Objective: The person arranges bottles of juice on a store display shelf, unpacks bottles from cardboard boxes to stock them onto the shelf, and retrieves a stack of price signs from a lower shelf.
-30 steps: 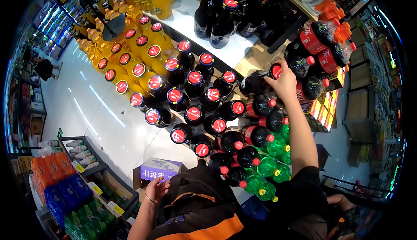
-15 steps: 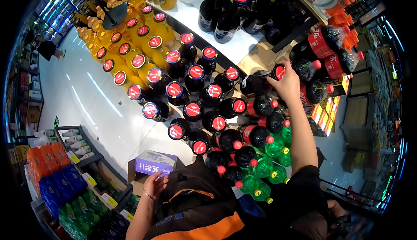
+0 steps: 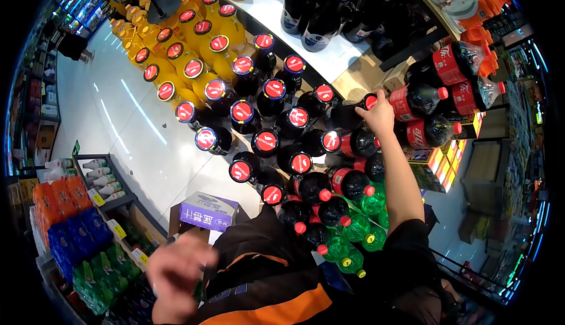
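Note:
My right hand (image 3: 378, 115) is closed around the red-capped top of a dark glass bottle (image 3: 343, 115), which leans at the right edge of a group of similar dark bottles (image 3: 273, 90). Close by that hand are red-labelled cola bottles (image 3: 406, 102). Blurred by motion, my left hand (image 3: 179, 272) is raised at the lower left, and its fingers cannot be made out. Just above it, a purple and white carton (image 3: 207, 212) sits in an open cardboard box.
Bottles of orange drink (image 3: 197, 69) stand beyond the dark ones. Green soda bottles (image 3: 356, 228) are close to my body. More dark bottles stand on a white shelf (image 3: 326, 60). Packs of cans (image 3: 70, 237) are stacked at left. A person (image 3: 70, 44) is in the far aisle.
My right hand has shifted left with the dark bottle, toward the other dark bottles. My left hand has moved away from the purple carton, down and left. The view has shifted slightly.

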`<action>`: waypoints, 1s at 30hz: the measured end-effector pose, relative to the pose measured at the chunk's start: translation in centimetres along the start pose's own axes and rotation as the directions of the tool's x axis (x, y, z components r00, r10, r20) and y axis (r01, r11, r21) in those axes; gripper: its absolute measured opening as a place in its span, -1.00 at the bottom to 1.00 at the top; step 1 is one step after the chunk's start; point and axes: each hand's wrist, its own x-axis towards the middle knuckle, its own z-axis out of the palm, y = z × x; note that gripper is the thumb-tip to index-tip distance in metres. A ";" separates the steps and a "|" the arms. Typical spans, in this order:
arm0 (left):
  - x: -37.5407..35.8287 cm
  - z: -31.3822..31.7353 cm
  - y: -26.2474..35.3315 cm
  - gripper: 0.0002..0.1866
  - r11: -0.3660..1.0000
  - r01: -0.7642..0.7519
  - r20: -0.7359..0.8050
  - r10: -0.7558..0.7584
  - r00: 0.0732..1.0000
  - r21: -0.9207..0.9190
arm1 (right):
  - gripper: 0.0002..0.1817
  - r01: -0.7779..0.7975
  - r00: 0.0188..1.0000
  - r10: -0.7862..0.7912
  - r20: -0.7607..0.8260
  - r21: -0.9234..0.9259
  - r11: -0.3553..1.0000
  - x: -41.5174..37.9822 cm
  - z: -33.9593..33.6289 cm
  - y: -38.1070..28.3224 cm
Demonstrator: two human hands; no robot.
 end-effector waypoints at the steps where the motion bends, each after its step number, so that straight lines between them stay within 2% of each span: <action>1: 1.1 0.7 1.6 -0.80 0.993 -0.106 0.096 0.111 0.989 -0.054 | -0.32 -0.018 1.000 0.019 0.021 -0.017 1.000 0.0 0.9 0.1; 2: 2.3 1.4 3.3 -0.84 0.972 -0.198 0.190 0.220 0.957 -0.128 | -0.31 -0.036 0.998 0.037 0.042 -0.034 0.999 0.0 1.6 0.0; 4: 3.5 3.2 6.1 -0.85 0.959 -0.224 0.321 0.270 0.908 -0.175 | -0.30 -0.055 0.996 0.057 0.062 -0.036 0.998 -0.3 2.8 -0.6; 5: 3.5 4.5 6.8 -0.79 0.956 -0.249 0.290 0.286 0.913 -0.157 | -0.29 -0.076 0.994 0.079 0.077 -0.040 0.996 -0.4 3.4 -0.7; 7: 4.3 5.6 7.6 -0.90 0.952 -0.282 0.225 0.302 0.926 -0.118 | -0.30 -0.081 0.992 0.083 0.092 -0.032 0.996 -0.3 4.9 -0.3; 9: 4.2 5.6 9.0 -0.94 0.988 -0.153 0.202 0.149 0.968 0.007 | -0.30 -0.104 0.989 0.105 0.100 -0.014 0.994 -0.1 5.8 -0.1; 10: 4.4 5.6 8.9 -0.93 0.990 -0.136 0.228 0.137 0.964 -0.017 | -0.30 -0.098 0.991 0.098 0.092 -0.007 0.995 -0.1 6.4 0.1; 13: 5.3 6.0 6.7 -0.91 0.961 -0.268 0.252 0.276 0.928 -0.066 | -0.30 -0.105 0.991 0.105 0.079 -0.002 0.994 0.0 7.6 0.4; 19: 4.3 5.3 6.8 -0.92 0.959 -0.276 0.104 0.281 0.954 -0.060 | -0.31 -0.145 0.988 0.144 0.063 0.012 0.989 0.4 7.8 0.5; 22: 4.6 4.3 7.3 -0.93 0.991 -0.115 0.228 0.126 0.966 -0.062 | -0.30 -0.151 0.987 0.150 0.052 0.029 0.988 0.3 8.1 0.6; 25: 4.3 4.6 5.7 -0.92 0.969 -0.213 0.199 0.234 0.952 -0.124 | -0.30 -0.170 0.985 0.169 0.034 0.036 0.985 0.5 8.3 0.7; 28: 3.2 4.0 4.4 -0.90 0.943 -0.329 0.099 0.333 0.938 -0.060 | -0.29 -0.187 0.982 0.186 0.023 0.033 0.982 0.3 8.6 0.7; 30: 2.3 1.4 2.4 -0.91 0.939 -0.307 0.070 0.300 0.951 0.155 | -0.27 -0.185 0.982 0.183 0.049 0.027 0.982 0.4 8.7 0.9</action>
